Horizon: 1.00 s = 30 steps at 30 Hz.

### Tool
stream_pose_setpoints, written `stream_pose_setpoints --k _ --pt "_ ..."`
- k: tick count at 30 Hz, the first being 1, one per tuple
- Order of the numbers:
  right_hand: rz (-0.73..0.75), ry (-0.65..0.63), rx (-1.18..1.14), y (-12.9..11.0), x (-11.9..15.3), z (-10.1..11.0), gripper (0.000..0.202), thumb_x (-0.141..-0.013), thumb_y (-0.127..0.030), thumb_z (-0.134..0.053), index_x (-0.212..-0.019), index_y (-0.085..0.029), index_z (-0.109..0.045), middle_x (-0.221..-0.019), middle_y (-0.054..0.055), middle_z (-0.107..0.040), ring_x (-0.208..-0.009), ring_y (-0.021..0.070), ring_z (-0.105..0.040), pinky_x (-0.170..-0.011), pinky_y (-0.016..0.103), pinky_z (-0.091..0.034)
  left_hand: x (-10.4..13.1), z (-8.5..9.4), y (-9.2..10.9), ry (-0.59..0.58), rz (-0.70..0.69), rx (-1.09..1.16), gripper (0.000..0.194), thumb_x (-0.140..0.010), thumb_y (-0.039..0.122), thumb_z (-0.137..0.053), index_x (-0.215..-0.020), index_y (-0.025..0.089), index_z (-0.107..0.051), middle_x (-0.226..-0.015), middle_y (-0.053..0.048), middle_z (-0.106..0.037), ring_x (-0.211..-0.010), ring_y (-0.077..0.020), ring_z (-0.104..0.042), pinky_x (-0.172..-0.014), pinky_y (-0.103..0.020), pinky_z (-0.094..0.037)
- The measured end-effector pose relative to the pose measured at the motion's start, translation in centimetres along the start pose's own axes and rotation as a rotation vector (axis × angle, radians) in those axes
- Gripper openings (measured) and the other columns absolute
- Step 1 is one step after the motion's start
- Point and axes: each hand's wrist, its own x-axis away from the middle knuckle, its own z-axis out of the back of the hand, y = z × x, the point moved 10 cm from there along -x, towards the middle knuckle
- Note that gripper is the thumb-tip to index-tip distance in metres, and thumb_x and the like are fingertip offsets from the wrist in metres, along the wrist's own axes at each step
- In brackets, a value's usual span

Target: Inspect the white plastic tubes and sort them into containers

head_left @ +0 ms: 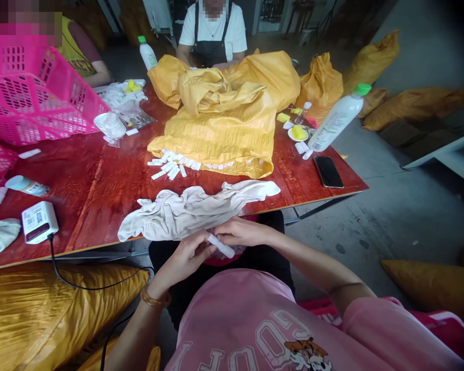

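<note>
My left hand (193, 253) is closed, with the thumb and fingers pinching a white oblong strip (221, 246) above my lap. Close beside it, my right hand (243, 232) has its fingers curled down behind the strip; what they grip is hidden. Under both hands a pink thing (220, 262) partly shows on my lap. A crumpled whitish cloth (185, 208) lies along the table edge in front of my hands. Beyond it, several small white strips (170, 165) spill from the mouth of a yellow woven sack (224, 134).
On the red table (88, 206) stand a white box with a cable (39, 222), pink baskets (34, 98), a green-capped bottle (338, 118) and a phone (328, 172). A person (212, 36) sits opposite, another at the left. Full yellow sacks (54, 309) crowd the floor.
</note>
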Motion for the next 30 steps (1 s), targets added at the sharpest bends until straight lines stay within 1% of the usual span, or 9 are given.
stream_pose_setpoints --k 5,9,12,15,17,20,24,28,30 --pt "0.037 -0.022 -0.071 0.1 -0.7 -0.6 0.024 -0.096 -0.026 -0.056 -0.075 -0.014 -0.059 -0.063 -0.004 -0.049 -0.057 0.0077 -0.042 -0.056 0.019 -0.032 0.2 -0.2 -0.4 -0.019 0.034 0.034 0.015 -0.097 0.031 -0.055 -0.094 0.018 -0.061 -0.083 0.000 -0.056 -0.074 -0.0128 -0.047 -0.069 -0.023 -0.039" --pt "-0.019 0.041 -0.124 1.1 -1.2 -0.9 0.027 -0.092 -0.027 -0.058 -0.068 -0.015 -0.054 -0.060 -0.004 -0.047 -0.057 0.0080 -0.040 -0.055 0.019 -0.032 0.4 -0.1 0.0 -0.010 0.005 0.010 0.014 -0.097 0.029 -0.055 -0.090 0.017 -0.059 -0.079 0.001 -0.052 -0.071 -0.0121 -0.044 -0.066 -0.023 -0.037" --pt "-0.113 0.086 -0.407 2.4 -0.8 -1.9 0.025 -0.097 -0.031 -0.045 -0.083 -0.015 -0.059 -0.069 0.000 -0.057 -0.061 0.0104 -0.048 -0.060 0.021 -0.039 0.5 0.4 0.5 0.018 -0.034 -0.023 0.011 -0.098 0.024 -0.053 -0.092 0.018 -0.058 -0.081 0.000 -0.053 -0.072 -0.0126 -0.046 -0.069 -0.024 -0.039" --pt "-0.179 0.078 -0.616 3.1 0.2 -4.2 0.023 -0.098 -0.028 -0.037 -0.102 -0.015 -0.055 -0.080 0.002 -0.060 -0.066 0.0122 -0.052 -0.064 0.023 -0.043 0.7 0.9 0.5 0.140 -0.056 -0.077 0.005 -0.095 0.018 -0.053 -0.094 0.019 -0.058 -0.092 -0.003 -0.055 -0.085 -0.0157 -0.053 -0.079 -0.027 -0.044" --pt "-0.207 0.175 -0.517 3.8 1.1 -4.8 0.013 -0.092 -0.021 -0.044 -0.100 -0.016 -0.053 -0.084 0.001 -0.056 -0.072 0.0127 -0.050 -0.068 0.024 -0.041 0.7 0.5 0.2 0.197 -0.068 -0.100 0.012 -0.089 0.011 -0.057 -0.098 0.019 -0.058 -0.104 -0.006 -0.054 -0.099 -0.0190 -0.053 -0.088 -0.030 -0.045" --pt "-0.265 0.324 -0.356 5.2 2.4 -4.8 0.006 -0.085 -0.013 -0.047 -0.088 -0.017 -0.050 -0.081 -0.001 -0.050 -0.072 0.0119 -0.046 -0.067 0.023 -0.037 0.1 -0.8 -0.8 0.169 -0.057 -0.051 0.031 -0.079 0.004 -0.059 -0.105 0.020 -0.058 -0.117 -0.009 -0.052 -0.112 -0.0217 -0.051 -0.098 -0.034 -0.045" --pt "-0.295 0.364 -0.377 5.8 3.0 -4.1 0.007 -0.089 -0.017 -0.046 -0.092 -0.017 -0.053 -0.080 -0.001 -0.052 -0.071 0.0124 -0.048 -0.065 0.022 -0.038 -1.2 -1.6 -1.4 0.083 -0.073 0.060 0.027 -0.083 0.009 -0.061 -0.107 0.020 -0.060 -0.120 -0.010 -0.052 -0.115 -0.0220 -0.052 -0.099 -0.035 -0.047" --pt "-0.328 0.385 0.022 5.3 3.5 -2.4 0.022 -0.090 -0.018 -0.048 -0.111 -0.017 -0.056 -0.092 0.004 -0.061 -0.081 0.0164 -0.056 -0.072 0.024 -0.041 -1.8 -1.7 -2.3 0.141 -0.053 0.099 0.037 -0.078 0.007 -0.063 -0.112 0.021 -0.061 -0.121 -0.010 -0.053 -0.118 -0.0245 -0.051 -0.102 -0.039 -0.045" --pt "-0.359 0.388 0.198 5.4 3.8 -2.1 0.024 -0.089 -0.016 -0.048 -0.111 -0.016 -0.057 -0.095 0.007 -0.063 -0.084 0.0181 -0.057 -0.073 0.025 -0.042 -1.6 -2.1 -3.1 0.151 0.001 0.191 0.036 -0.078 0.011 -0.065 -0.113 0.020 -0.063 -0.119 -0.010 -0.054 -0.112 -0.0244 -0.054 -0.095 -0.038 -0.049"
